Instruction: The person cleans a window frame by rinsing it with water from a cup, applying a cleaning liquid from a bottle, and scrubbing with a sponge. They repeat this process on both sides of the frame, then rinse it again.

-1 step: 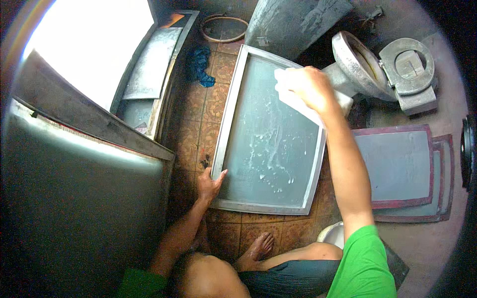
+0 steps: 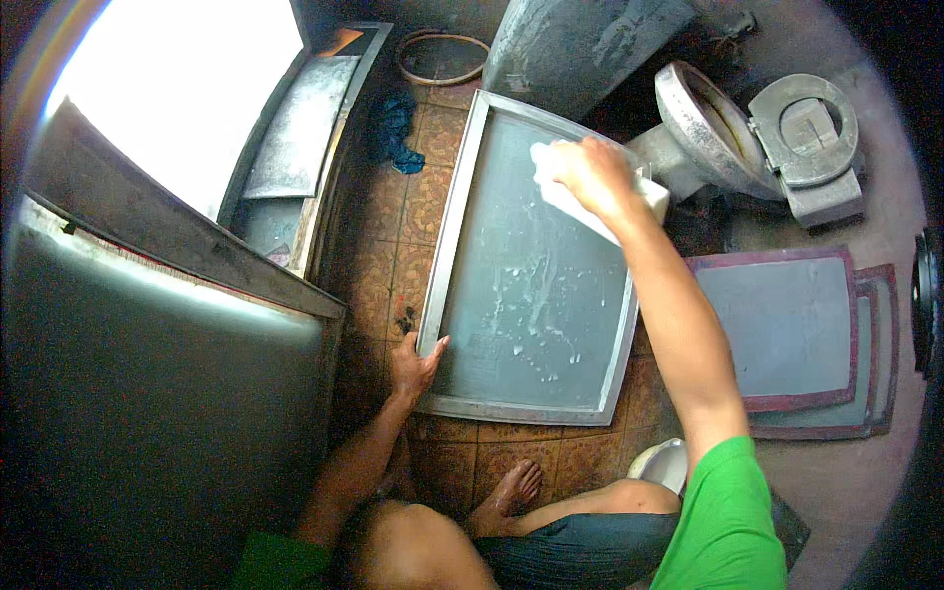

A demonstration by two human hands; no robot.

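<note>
The wet framed screen point(image 2: 492, 246) could slip from the left hand point(image 2: 413, 370), fingers clamped on its rim centre-left; whether the right hand's point(image 2: 596, 179) fingers, upper centre, are closed, I cannot tell.

From where I stood, the framed screen point(image 2: 492, 216) was the middle of everything. Tiled floor point(image 2: 438, 211) ran along its left side and its near edge. On its surface lay scattered drops point(image 2: 536, 320). The person's left hand point(image 2: 417, 369) was at its near left corner; the right hand point(image 2: 595, 177) was over its far right part. Beyond its far left corner lay a crumpled cloth point(image 2: 395, 133), with a hoop point(image 2: 444, 84) farther behind. A large panel point(image 2: 580, 44) stood behind its far edge. Right of its far end was a toilet bowl point(image 2: 708, 138); right of its nearer half, overlapping frames point(image 2: 777, 324). Before its near edge was a bare foot point(image 2: 516, 487).
</note>
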